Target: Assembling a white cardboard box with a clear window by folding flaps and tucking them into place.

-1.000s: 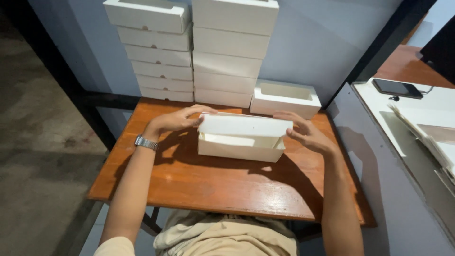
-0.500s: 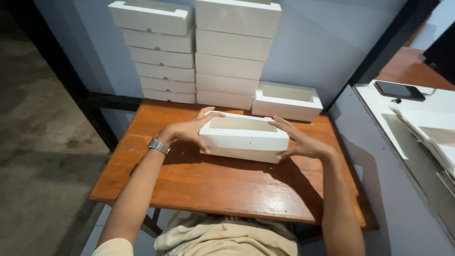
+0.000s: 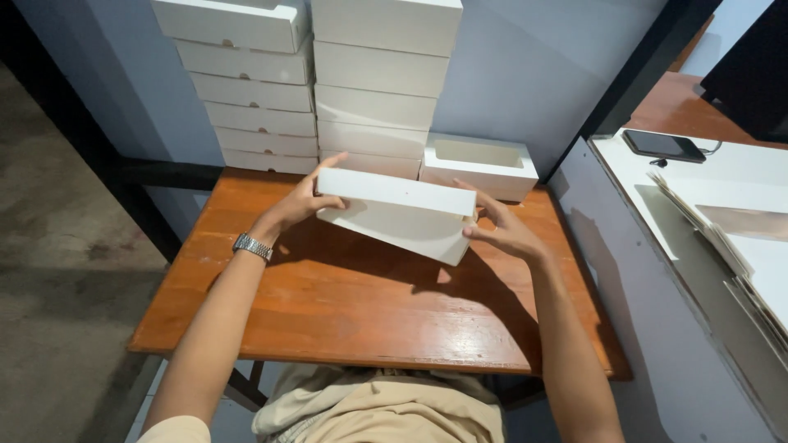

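against a pale blue wall, two stacks of white boxes (image 3: 320, 90) stand far on a wooden table (image 3: 345, 303), where the left hand (image 3: 300, 205) and right hand (image 3: 501, 231) grip a tilted white box (image 3: 394, 215) by its ends, best kept level and evenly squeezed.

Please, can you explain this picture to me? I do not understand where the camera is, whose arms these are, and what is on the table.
The camera sits on a person's head and looks down, so the two arms are that person's own. The left hand and right hand hold a flat white box by its ends, tilted above a wooden table. At the back stand two stacks of white boxes, and beside them one box with a window lid. A wristwatch is on the left wrist.
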